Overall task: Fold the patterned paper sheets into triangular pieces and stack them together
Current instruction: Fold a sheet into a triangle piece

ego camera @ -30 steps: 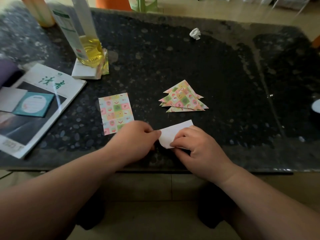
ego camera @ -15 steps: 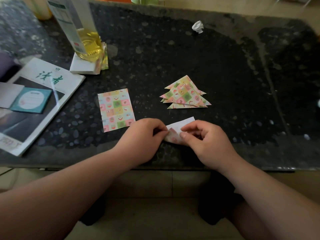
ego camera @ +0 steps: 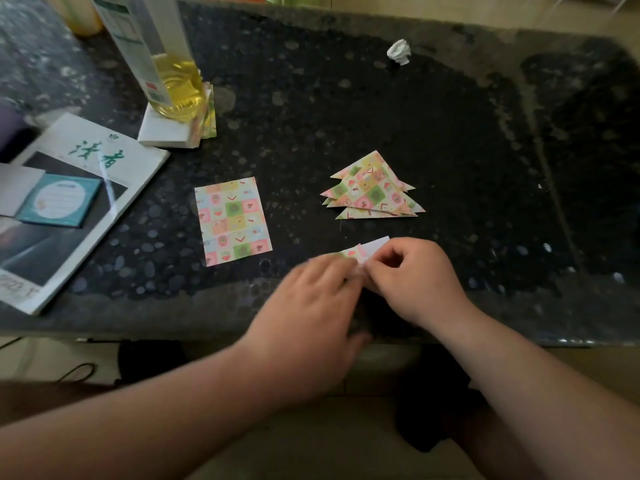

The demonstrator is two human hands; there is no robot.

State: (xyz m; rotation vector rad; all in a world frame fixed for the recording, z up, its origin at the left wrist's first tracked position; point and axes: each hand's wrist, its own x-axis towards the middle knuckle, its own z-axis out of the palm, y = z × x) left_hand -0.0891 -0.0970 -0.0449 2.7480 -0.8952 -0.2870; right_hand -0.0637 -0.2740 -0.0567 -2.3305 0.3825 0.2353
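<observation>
Near the front edge of the dark stone table, my left hand (ego camera: 311, 299) and my right hand (ego camera: 412, 275) meet over a small paper sheet (ego camera: 367, 249). Its white back shows at the top right and a patterned flap is turned up at the left. My right hand pinches the sheet between thumb and fingers. My left hand is blurred, its fingertips on the paper's left part. Behind them lies a pile of folded patterned triangles (ego camera: 372, 188). A flat patterned sheet (ego camera: 232, 220) lies to the left.
A magazine (ego camera: 76, 202) with a teal card on it lies at the left. A bottle of yellow oil (ego camera: 169, 74) stands on a stack of paper sheets (ego camera: 166, 131) at the back left. A crumpled white scrap (ego camera: 399, 51) sits at the back. The table's front edge (ego camera: 173, 327) runs under my wrists.
The sheet lay white side up one second ago. Its left part has since been folded over, so the pattern shows. My left hand has slid to the right over it.
</observation>
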